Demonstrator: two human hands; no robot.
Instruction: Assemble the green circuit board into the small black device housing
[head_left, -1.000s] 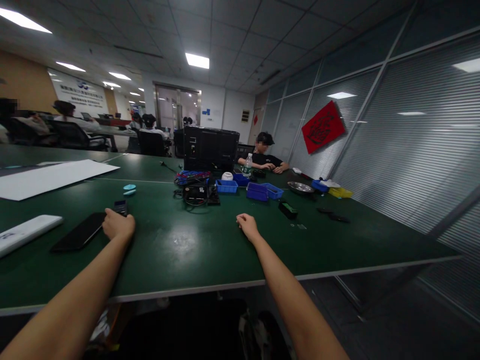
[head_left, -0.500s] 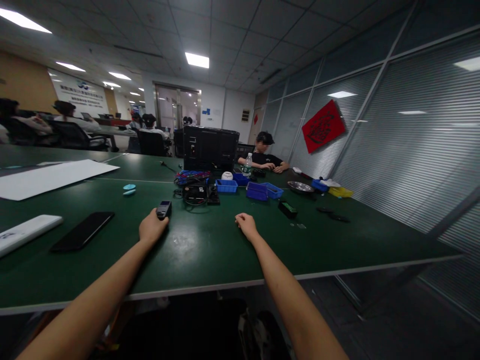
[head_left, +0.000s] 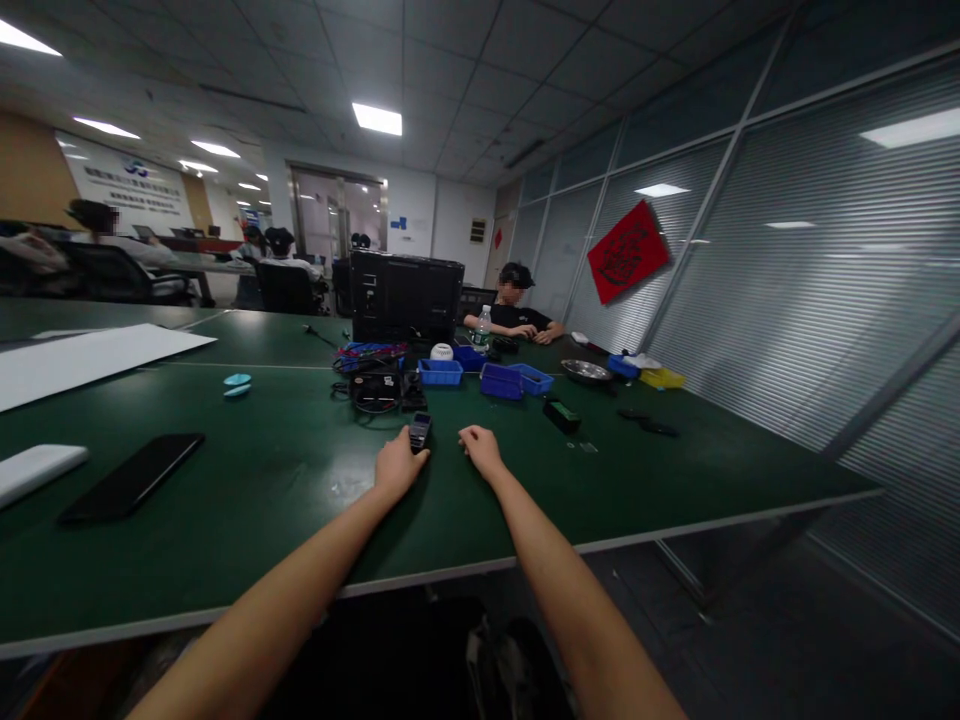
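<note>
My left hand [head_left: 399, 465] is closed on a small dark handheld device [head_left: 419, 430] with a little screen, low over the green table [head_left: 285, 480]. My right hand [head_left: 480, 450] rests on the table a short way to the right of it, fingers curled in a loose fist with nothing seen in them. A black phone [head_left: 131, 477] lies flat far to the left. Beyond my hands sit a tangle of cables with a black unit [head_left: 375, 388] and several blue bins [head_left: 501, 380].
A white flat box [head_left: 34, 470] and a white sheet [head_left: 82, 357] lie at the left. A black monitor back [head_left: 405, 297], a metal bowl [head_left: 586, 371] and a small black box [head_left: 561, 414] stand farther off. A person sits at the far end; others sit at desks behind.
My left hand picked the small device up beside the phone and carried it rightward to just beside my right hand. The view shifted slightly right.
</note>
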